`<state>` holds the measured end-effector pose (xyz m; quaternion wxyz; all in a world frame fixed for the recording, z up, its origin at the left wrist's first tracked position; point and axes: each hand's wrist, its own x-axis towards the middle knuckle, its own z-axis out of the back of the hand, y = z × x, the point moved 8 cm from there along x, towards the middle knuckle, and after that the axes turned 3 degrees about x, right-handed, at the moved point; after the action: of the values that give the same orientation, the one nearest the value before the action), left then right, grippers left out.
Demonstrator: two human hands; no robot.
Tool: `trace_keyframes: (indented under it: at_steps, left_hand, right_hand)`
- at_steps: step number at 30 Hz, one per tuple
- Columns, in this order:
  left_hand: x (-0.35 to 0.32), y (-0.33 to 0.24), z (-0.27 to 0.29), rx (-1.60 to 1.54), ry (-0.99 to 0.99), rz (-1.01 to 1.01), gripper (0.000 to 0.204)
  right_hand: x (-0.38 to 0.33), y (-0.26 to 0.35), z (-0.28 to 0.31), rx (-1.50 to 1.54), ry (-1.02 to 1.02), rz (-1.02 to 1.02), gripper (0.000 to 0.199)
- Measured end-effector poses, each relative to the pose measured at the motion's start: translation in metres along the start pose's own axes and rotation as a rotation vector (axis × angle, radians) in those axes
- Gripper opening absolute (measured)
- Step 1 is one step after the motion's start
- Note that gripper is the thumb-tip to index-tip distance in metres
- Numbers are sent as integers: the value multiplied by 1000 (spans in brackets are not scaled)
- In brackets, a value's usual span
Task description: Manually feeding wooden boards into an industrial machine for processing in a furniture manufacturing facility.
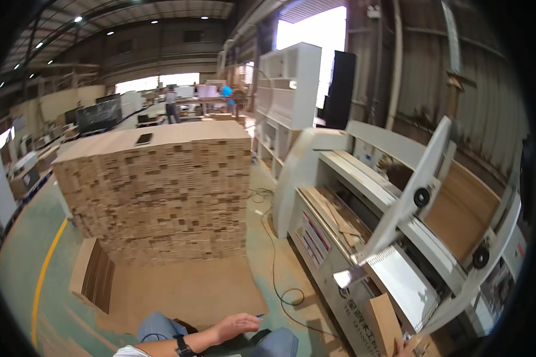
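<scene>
My left hand point(237, 326), with a dark watch point(183, 346) at the wrist, hovers over my lap between my knees. Its fingers stretch out to the right and nothing shows in them. At the lower right edge my right hand point(407, 346) is partly cut off by the picture's rim. Its fingers lie against the lower end of a narrow tan wooden board point(385, 320), which stands tilted beside the white machine point(333, 291). A tall stack of thin wooden strips point(161, 196) rises in front of me, with a flat dark phone-like object point(143, 138) on top.
A brown sheet point(184, 291) lies at the stack's foot, beside several leaning boards point(93, 275). A cable point(275, 262) winds over the green floor. The machine carries a white perforated tray point(402, 282) and loose wood strips point(335, 214). Behind stand white shelves point(298, 83) and a person point(171, 106).
</scene>
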<state>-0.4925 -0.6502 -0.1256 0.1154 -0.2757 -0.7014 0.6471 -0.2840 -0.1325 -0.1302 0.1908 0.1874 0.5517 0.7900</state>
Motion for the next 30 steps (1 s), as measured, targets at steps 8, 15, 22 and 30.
trace_keyframes:
  at_steps: [8,15,22,30]
  left_hand:
    - [-135,26,127,-194,-114,56,52]
    - [-199,75,180,-214,-192,-117,85]
    - [-300,79,277,-550,-899,-595,96]
    - [-381,155,345,-694,-1316,-283,55]
  right_hand:
    - [6,165,-224,-210,149,328,66]
    - [-30,326,-549,670,728,236,52]
    - [-184,340,-797,891,1146,-220,34]
    - [-304,231,-970,647,1450,-641,45]
